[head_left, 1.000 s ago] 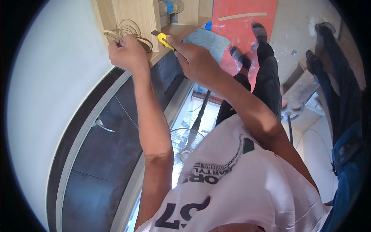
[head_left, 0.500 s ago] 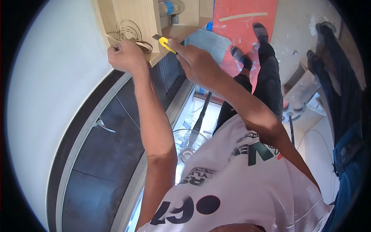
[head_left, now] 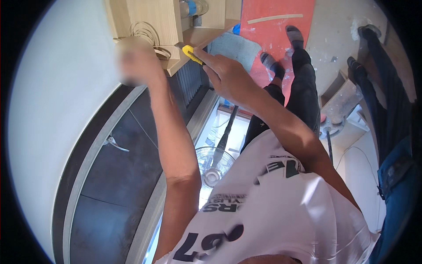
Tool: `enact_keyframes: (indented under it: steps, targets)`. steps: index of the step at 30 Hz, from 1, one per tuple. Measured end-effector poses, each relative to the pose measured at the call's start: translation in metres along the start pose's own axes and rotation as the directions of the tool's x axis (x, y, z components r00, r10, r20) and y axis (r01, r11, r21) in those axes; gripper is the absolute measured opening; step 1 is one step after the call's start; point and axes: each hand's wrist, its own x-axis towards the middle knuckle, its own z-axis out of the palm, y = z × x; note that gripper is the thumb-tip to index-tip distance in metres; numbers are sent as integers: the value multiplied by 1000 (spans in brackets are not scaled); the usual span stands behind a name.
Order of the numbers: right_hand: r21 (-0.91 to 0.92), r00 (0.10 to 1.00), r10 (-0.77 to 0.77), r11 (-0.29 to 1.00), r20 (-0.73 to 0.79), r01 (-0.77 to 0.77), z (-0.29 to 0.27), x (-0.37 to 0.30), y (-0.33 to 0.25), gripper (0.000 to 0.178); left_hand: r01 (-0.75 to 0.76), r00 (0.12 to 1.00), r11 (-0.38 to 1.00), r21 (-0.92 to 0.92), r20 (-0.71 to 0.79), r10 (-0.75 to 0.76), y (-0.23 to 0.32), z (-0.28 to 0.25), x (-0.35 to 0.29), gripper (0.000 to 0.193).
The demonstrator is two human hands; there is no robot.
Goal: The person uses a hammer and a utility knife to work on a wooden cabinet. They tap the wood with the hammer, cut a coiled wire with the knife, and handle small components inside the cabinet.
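My right hand [head_left: 229, 75] is closed on a yellow utility knife [head_left: 192, 53], its dark blade out and pointing left at the front edge of a light wood-coloured shelf unit [head_left: 169, 22]. Thin loops of a narrow wood-coloured strip [head_left: 147, 30] lie at the left compartment. One length of strip runs across toward the blade; whether they touch I cannot tell. My left hand [head_left: 137, 61] is at the unit's lower left, close to the loops and the white wall. A blur covers its fingers, so what it holds is hidden.
A clear bottle [head_left: 194, 8] with a blue band lies in the neighbouring compartment. Below are a dark door [head_left: 118, 171] with a metal handle [head_left: 118, 144] and a fan [head_left: 213, 169]. A red board [head_left: 281, 39] bears a loose strip [head_left: 274, 19]. Another person's legs [head_left: 384, 70] show at right.
My left hand, closed at the strip before, is now blurred and slightly lower left. The knife has shifted a little right and down, still in my right hand.
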Motion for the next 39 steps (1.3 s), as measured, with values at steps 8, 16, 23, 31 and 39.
enact_keyframes:
  steps: [8, 16, 23, 31, 39]
  targets:
    - [25, 998, -51, 998, -44, 52, 10, 1, 3, 54, 44, 997, 985, -168, -49, -52, -1, 3, -1, 18]
    - [-35, 999, -29, 999, 32, 30, -1, -9, 3, 50, 8, 999, 996, -83, -38, -11, 3, -3, -3, 17]
    - [17, 999, -27, 999, 21, 27, 8, -4, 4, 51, 100, 993, 984, -149, -47, -108, 2, -2, -1, 14]
    - [32, 999, -34, 999, 3, 33, 7, -12, 6, 50, 29, 998, 981, -191, -48, -39, 1, 3, -2, 13]
    - [-31, 996, 7, 1000, 90, -4, -5, -4, 2, 49, 132, 984, 970, -203, -91, -153, -3, 1, 1, 14]
